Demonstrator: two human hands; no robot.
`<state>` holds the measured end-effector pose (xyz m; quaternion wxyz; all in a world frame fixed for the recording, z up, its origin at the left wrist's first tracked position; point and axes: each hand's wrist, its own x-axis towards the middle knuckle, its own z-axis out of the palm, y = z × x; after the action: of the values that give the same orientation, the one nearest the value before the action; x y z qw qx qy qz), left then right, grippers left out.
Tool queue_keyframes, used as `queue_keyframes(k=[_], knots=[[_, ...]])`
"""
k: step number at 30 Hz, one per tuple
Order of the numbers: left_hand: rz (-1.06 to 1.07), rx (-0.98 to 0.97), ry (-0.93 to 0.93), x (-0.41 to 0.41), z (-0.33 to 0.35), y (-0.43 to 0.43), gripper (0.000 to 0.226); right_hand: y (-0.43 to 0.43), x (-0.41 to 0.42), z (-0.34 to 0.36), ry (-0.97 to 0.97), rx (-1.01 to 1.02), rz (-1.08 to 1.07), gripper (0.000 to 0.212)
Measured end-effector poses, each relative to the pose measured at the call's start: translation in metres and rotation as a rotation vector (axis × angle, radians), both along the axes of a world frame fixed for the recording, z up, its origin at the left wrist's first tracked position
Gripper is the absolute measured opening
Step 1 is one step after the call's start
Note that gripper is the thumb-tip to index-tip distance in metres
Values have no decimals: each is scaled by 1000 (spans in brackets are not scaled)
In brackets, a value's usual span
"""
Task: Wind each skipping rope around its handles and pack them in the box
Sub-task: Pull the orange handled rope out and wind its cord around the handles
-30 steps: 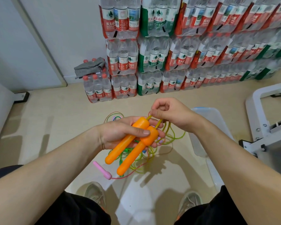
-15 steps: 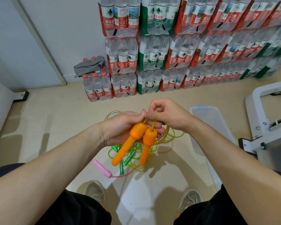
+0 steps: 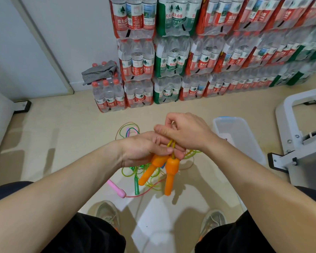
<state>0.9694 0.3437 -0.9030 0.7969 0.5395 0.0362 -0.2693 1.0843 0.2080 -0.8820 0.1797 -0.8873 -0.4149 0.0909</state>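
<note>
Two orange handles (image 3: 169, 173) of a skipping rope hang side by side, tips pointing down, in front of me. My left hand (image 3: 144, 149) grips their top ends. My right hand (image 3: 184, 132) pinches the yellow-green rope (image 3: 171, 145) just above the handles. The rest of that rope trails to the floor. A pink handle (image 3: 117, 189) and a green handle (image 3: 136, 186) lie on the floor below in a tangle of coloured ropes (image 3: 128, 130). The clear plastic box (image 3: 239, 136) stands on the floor to my right.
Stacked packs of water bottles (image 3: 171, 66) line the wall ahead, with a grey cloth (image 3: 98, 71) on a low pack. A white metal frame (image 3: 299, 136) stands at the right. My shoes (image 3: 108, 214) are below on the floor.
The orange handles have swung from slanting across my left palm to hanging straight down. My left hand has slid to their tops, and my right hand has closed in over it.
</note>
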Motion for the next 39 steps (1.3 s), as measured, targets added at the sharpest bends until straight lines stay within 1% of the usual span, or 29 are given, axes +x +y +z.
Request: queue_keyframes(k=[2,5,7,8,10,11,13,15,16,17,18,19,22,23,24,26,27,30,32,34,36,39], knots=[[-21,38,0,0,-3,-5,26,-1,0,0,-13,2,-15,59],[-25,104,-43,1,-5,-8,20,-9,11,-3,84,110,-33,68],[9,122,-68,2,-5,-6,17,-16,23,-4,139,183,-25,71],[40,107,-68,3,-4,-4,16,-20,30,-6,230,243,-35,69],[115,75,-64,5,-3,3,17,-28,41,-10,527,368,-79,54],[163,76,-69,6,-3,7,19,-31,43,-12,676,391,-86,44],[308,90,-80,9,0,15,24,-32,40,-18,895,391,-73,30],[479,99,-81,11,3,20,28,-26,28,-24,1004,408,-94,25],[557,101,-78,11,3,21,27,-21,21,-28,1009,414,-118,26],[625,106,-74,13,2,22,25,-15,12,-30,986,417,-138,28],[683,117,-67,13,0,22,24,-10,3,-33,917,405,-144,30],[733,133,-56,14,-3,21,23,-5,-5,-36,786,365,-135,31],[867,177,2,14,-8,21,23,1,-26,-45,243,180,-64,23],[901,184,27,15,-8,22,22,3,-33,-44,130,152,-46,22],[922,187,49,15,-7,22,22,4,-37,-43,62,137,-31,24],[934,175,84,15,-6,22,23,6,-41,-38,-4,95,-4,29],[935,161,105,16,-6,22,23,5,-41,-35,12,71,12,30],[904,42,150,17,-2,21,22,2,-33,-29,173,61,48,27],[849,-30,143,16,1,18,19,2,-32,-26,157,2,66,25],[796,22,96,14,2,13,18,3,-34,-25,81,-72,75,25],[797,104,37,13,0,7,19,5,-37,-22,6,-134,71,26],[864,240,-61,14,-7,1,20,7,-37,-16,-16,-113,36,24]])
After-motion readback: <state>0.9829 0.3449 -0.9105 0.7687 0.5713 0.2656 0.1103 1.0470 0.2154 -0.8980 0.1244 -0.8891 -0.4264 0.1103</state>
